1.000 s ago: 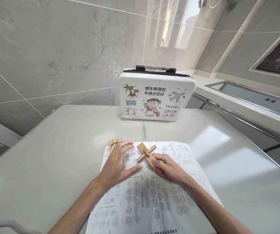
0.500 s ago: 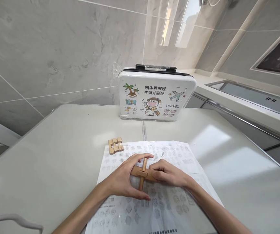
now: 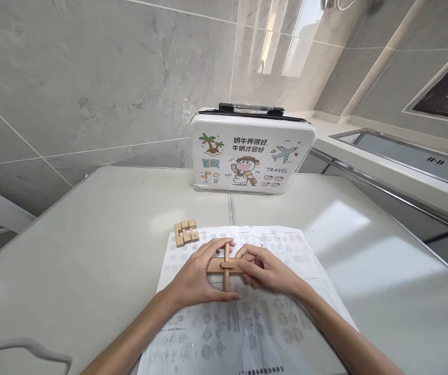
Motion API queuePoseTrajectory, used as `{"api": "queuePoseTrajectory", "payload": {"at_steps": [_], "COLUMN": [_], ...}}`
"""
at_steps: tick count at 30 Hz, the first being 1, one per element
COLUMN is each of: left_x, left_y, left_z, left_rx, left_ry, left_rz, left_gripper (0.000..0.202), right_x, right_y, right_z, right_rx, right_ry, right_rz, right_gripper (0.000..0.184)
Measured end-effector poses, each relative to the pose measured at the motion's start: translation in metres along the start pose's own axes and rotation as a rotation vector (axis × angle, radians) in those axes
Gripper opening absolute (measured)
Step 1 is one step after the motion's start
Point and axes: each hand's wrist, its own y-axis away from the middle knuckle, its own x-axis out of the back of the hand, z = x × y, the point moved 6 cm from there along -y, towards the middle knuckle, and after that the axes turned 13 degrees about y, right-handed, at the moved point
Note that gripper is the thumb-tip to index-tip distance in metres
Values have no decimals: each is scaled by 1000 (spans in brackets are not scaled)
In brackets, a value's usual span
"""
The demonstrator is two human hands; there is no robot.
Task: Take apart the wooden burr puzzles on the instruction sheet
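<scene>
Over the paper, both hands hold a wooden interlocking puzzle point(image 3: 215, 265), a flat bar with a round rod point(image 3: 226, 281) crossing it through a small rounded piece. My left hand point(image 3: 197, 273) curves round the left side in a C shape, its fingertips at the rod's far end and its thumb by the near end. On the right, my right hand point(image 3: 267, 268) pinches the bar's end between thumb and fingers, hiding that end. A second wooden block puzzle point(image 3: 186, 233), made of several joined square-edged pieces, lies at the paper's upper left corner.
Under the hands is a printed sheet point(image 3: 255, 338) covered with small diagrams. A white carry case point(image 3: 224, 148) with cartoon prints stands at the back of the pale table point(image 3: 102, 250), near a tiled wall. A grey cable point(image 3: 24, 344) shows at lower left.
The cross-shaped puzzle has moved slightly up and left, and its rod now stands straighter. My left hand has closed in around the rod's ends; my right fingers have shifted on the bar.
</scene>
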Motion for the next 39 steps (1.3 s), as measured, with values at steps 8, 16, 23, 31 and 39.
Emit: {"api": "queuePoseTrajectory", "payload": {"at_steps": [8, 16, 23, 31, 39], "left_x": [0, 0, 4, 4, 5], "left_y": [-1, -2, -2, -4, -4], "left_z": [-2, -3, -7, -3, -4], "left_rx": [11, 14, 33, 54, 104], "left_ry": [-31, -44, -40, 0, 18], "left_rz": [22, 17, -32, -7, 5], "left_gripper": [101, 100, 107, 97, 102], "right_x": [2, 2, 1, 5, 5], "right_y": [0, -1, -3, -4, -4], "right_z": [3, 4, 6, 8, 8], "right_rx": [-24, -26, -40, -20, 30], "right_ry": [-11, -19, -131, -179, -243], "right_rz": [47, 38, 84, 148, 131], "right_gripper": [41, 41, 40, 35, 29]}}
